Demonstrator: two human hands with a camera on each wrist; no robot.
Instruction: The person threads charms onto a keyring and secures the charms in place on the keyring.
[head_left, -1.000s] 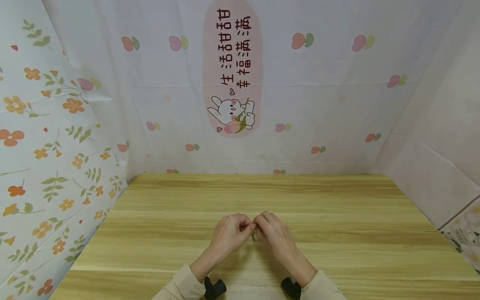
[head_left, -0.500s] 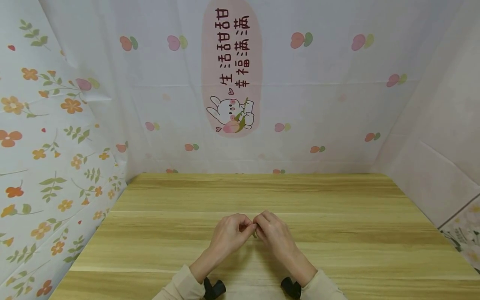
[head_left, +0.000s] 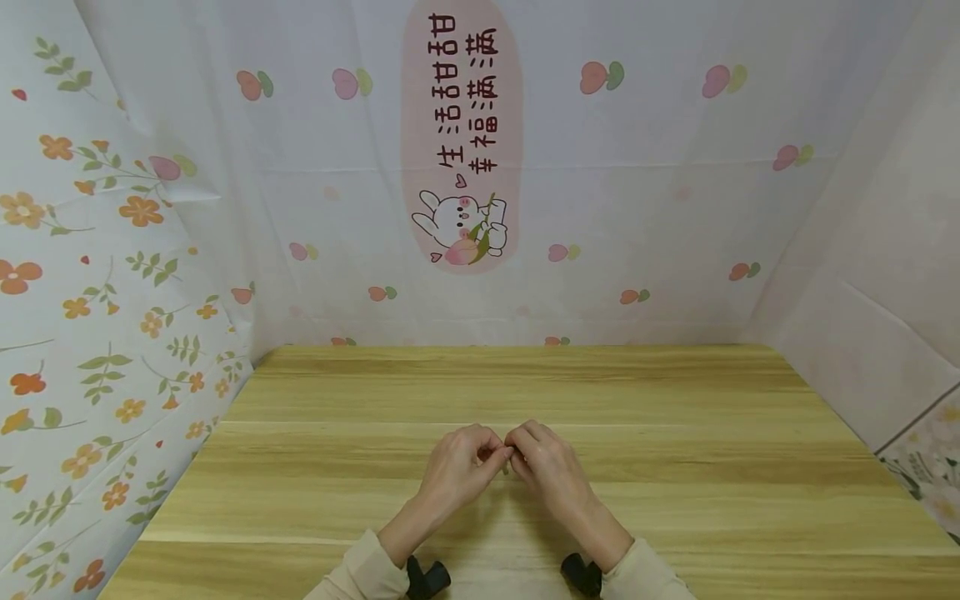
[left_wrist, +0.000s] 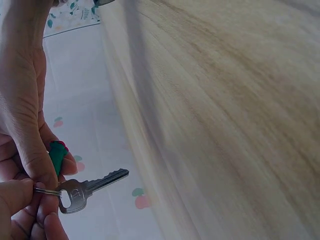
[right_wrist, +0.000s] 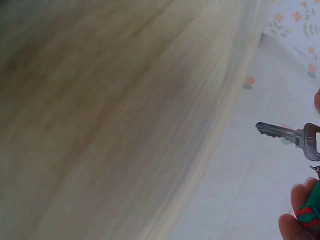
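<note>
A silver key (left_wrist: 75, 197) sticks out from between the two hands, its toothed blade pointing away from the fingers. Its small metal split ring (left_wrist: 47, 191) is pinched by my left hand (head_left: 459, 467). My right hand (head_left: 553, 473) holds a green keychain piece with red trim (right_wrist: 311, 206), partly covered by the fingers. Both hands meet fingertip to fingertip above the table, so from the head view only a sliver of the key shows beneath them. How the green piece joins the ring is hidden.
The wooden table (head_left: 480, 383) stretches under and around the hands. Floral cloth (head_left: 150, 292) hangs on the left, and a printed white curtain (head_left: 645, 192) stands along the back. Black wrist mounts (head_left: 429, 577) sit by both cuffs.
Both hands stay almost in place, fingertips together. The key's visible part under the fingers has shortened and shifted slightly since one second ago.
</note>
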